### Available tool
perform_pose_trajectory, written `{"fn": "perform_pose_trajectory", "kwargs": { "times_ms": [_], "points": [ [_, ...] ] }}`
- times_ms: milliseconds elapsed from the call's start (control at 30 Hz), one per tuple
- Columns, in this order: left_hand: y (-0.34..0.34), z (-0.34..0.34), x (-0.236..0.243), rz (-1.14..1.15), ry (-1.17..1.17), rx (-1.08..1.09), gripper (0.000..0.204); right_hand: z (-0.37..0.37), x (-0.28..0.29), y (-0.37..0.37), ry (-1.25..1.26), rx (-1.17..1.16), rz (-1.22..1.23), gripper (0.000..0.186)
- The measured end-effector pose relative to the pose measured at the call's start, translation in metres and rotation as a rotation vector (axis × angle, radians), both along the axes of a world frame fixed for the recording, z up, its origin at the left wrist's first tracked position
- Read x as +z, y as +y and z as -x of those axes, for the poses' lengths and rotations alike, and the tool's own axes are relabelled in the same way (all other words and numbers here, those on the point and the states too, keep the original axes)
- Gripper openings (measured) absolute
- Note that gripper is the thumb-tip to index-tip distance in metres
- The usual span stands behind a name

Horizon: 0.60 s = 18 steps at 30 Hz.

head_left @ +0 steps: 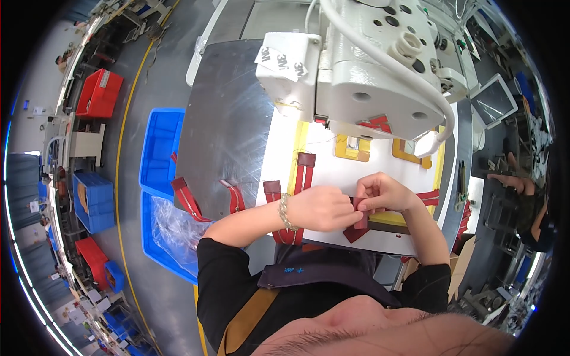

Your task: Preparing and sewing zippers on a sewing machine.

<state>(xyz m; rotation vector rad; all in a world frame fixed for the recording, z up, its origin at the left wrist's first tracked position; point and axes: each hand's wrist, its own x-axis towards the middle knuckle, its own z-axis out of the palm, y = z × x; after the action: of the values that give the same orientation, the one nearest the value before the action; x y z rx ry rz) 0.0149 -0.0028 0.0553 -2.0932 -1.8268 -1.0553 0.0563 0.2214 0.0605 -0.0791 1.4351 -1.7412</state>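
Pinched between the thumb and fingers of the right hand [383,193] is a dark red tab [361,221], on the wearer's side of the white sewing machine head [386,83]; the left hand [326,209] curls against the tab's left edge, but the back of that hand hides its thumb and most fingertips, so I cannot tell whether it grips. Part of the tab is covered by fingers, and its join to the darker red piece below is hard to make out. Left of the machine head and toward the wearer, red zipper strips [306,169] lie spread out, some passing under the left forearm and its bracelet [285,212]. Farther left of the machine head, blue bins [160,151] are partly hidden by the tabletop [222,118]; clear plastic [175,228] blurs the nearer one's contents. The machine head's top is cut off by the frame, and its needle is hidden beneath its housing.
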Motion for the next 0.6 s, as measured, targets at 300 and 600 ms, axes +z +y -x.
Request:
{"fn": "perform_pose_trajectory", "kwargs": {
  "times_ms": [300,600],
  "points": [
    [0.004,0.005,-0.009,0.068,-0.064,0.135,0.022,-0.025,-0.01,-0.002,0.356,-0.397,-0.226,0.012],
    [0.01,0.016,-0.009,0.095,-1.165,0.314,0.011,-0.022,-0.021,-0.03,0.44,-0.719,-0.177,0.01]
  ]
}}
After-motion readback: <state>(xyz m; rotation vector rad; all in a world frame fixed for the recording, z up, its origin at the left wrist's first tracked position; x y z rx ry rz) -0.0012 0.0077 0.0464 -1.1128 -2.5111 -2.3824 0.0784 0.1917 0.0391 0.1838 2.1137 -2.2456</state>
